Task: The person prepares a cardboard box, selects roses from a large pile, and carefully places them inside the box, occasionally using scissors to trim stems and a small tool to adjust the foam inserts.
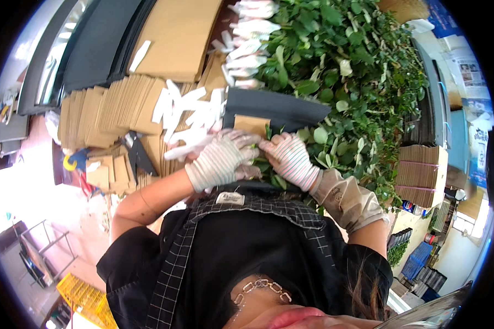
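Note:
My left hand [222, 160], in a pale knitted glove, bends its fingers over green leafy stems [278, 180] close to my apron. My right hand [292, 160], gloved in striped knit with a beige sleeve cover above, closes on the same stems. The fingertips of both hands nearly meet. Just beyond them lies a black sheet [280, 103] with a small brown cardboard piece [252, 124] on it. The stems' lower ends are hidden by my hands. White paper-like strips [189, 112] lie in a loose heap beside my left hand.
A large heap of leafy stems [346, 71] covers the right side of the table. Wrapped white bundles [252, 46] line its left edge. Brown cardboard pieces [112, 107] stand fanned at left, near large cardboard sheets [175, 38] and black sheets [101, 41]. Tied cardboard [420, 172] sits at right.

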The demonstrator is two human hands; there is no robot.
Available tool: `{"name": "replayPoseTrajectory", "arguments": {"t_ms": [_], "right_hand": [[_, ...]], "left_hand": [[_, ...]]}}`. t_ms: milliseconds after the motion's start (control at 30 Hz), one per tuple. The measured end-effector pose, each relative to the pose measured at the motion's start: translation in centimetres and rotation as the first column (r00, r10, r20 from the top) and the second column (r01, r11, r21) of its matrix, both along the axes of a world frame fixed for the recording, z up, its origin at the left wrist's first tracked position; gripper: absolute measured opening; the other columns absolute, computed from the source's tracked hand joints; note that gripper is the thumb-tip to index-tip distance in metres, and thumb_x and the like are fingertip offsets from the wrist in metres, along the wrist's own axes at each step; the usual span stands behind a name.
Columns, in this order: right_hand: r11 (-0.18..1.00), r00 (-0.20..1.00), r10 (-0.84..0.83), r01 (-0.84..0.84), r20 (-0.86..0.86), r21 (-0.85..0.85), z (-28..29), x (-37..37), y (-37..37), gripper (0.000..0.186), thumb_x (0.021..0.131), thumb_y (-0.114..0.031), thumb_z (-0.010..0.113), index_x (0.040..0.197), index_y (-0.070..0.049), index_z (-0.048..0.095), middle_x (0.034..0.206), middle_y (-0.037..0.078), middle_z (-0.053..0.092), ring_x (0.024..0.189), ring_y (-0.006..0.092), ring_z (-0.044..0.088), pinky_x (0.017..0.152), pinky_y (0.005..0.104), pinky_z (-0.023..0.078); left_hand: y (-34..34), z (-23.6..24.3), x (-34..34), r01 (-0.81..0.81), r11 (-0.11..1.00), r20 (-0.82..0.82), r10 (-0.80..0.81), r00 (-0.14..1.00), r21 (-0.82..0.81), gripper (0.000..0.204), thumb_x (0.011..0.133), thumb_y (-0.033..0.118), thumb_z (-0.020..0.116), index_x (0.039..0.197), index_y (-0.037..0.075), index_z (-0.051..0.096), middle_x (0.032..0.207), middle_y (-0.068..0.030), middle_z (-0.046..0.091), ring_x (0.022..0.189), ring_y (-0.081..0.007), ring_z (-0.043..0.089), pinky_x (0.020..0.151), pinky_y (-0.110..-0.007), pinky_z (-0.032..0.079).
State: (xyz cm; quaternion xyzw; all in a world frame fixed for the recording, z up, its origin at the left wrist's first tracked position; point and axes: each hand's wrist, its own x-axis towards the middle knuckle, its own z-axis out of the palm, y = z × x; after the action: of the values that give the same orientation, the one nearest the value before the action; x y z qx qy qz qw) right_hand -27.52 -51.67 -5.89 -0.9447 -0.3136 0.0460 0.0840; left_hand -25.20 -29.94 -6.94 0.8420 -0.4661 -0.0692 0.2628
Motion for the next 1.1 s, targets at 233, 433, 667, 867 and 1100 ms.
{"name": "replayPoseTrajectory", "arguments": {"t_ms": [233,433,667,867,1100], "right_hand": [[0.980,0.984,-0.131,0.146,-0.116,0.134,11.4,9.7,-1.4,0.020,0.081,-0.015,0.058,0.098,-0.007,0.063,0.097,0.010,0.062,0.096,0.0279,0.057,0.085,0.0395,0.045],[0.942,0.650,-0.334,0.249,0.683,0.224,10.8,27.8,-4.5,0.019,0.080,-0.013,0.057,0.097,-0.016,0.066,0.097,0.008,0.062,0.093,0.0267,0.057,0.082,0.0398,0.046],[0.757,0.776,-0.385,0.575,0.500,-0.310,10.7,37.9,-2.3,0.039,0.081,-0.036,0.060,0.108,-0.009,0.064,0.128,0.011,0.050,0.123,0.0247,0.043,0.100,0.0406,0.037],[0.896,0.664,-0.440,0.283,0.605,0.342,18.0,35.0,-6.0,0.024,0.084,-0.027,0.058,0.082,-0.005,0.065,0.076,0.015,0.063,0.072,0.0295,0.062,0.066,0.0384,0.048],[0.947,-0.285,-0.232,0.152,0.930,0.282,22.7,36.6,-8.6,0.020,0.086,-0.024,0.057,0.083,-0.005,0.064,0.069,0.010,0.063,0.065,0.0249,0.059,0.062,0.0367,0.047]], "left_hand": [[0.1,-0.7,-0.4,-0.050,0.996,0.017,0.052,0.999,-0.079,0.038,0.072,0.040,0.069,0.101,0.016,0.066,0.116,-0.0072,0.055,0.108,-0.0285,0.050,0.087,-0.044,0.042],[0.0,-1.7,0.4,0.011,0.996,0.051,-0.007,0.999,-0.091,0.032,0.072,0.037,0.070,0.098,0.017,0.066,0.115,-0.0044,0.057,0.105,-0.0261,0.052,0.087,-0.042,0.043],[0.1,-4.0,0.8,0.029,0.992,0.042,-0.024,0.999,-0.121,0.022,0.072,0.033,0.065,0.092,0.025,0.066,0.113,0.0027,0.057,0.106,-0.0229,0.052,0.088,-0.040,0.042],[0.1,-3.2,0.6,-0.051,0.980,0.071,0.066,0.995,-0.190,0.026,0.068,0.035,0.073,0.089,0.023,0.066,0.109,0.0028,0.059,0.103,-0.0217,0.053,0.086,-0.040,0.042],[-0.6,-3.1,1.1,-0.017,0.962,0.066,0.036,0.997,-0.273,0.030,0.063,0.034,0.076,0.090,0.025,0.068,0.106,0.0043,0.061,0.103,-0.0225,0.055,0.083,-0.039,0.045]]}}
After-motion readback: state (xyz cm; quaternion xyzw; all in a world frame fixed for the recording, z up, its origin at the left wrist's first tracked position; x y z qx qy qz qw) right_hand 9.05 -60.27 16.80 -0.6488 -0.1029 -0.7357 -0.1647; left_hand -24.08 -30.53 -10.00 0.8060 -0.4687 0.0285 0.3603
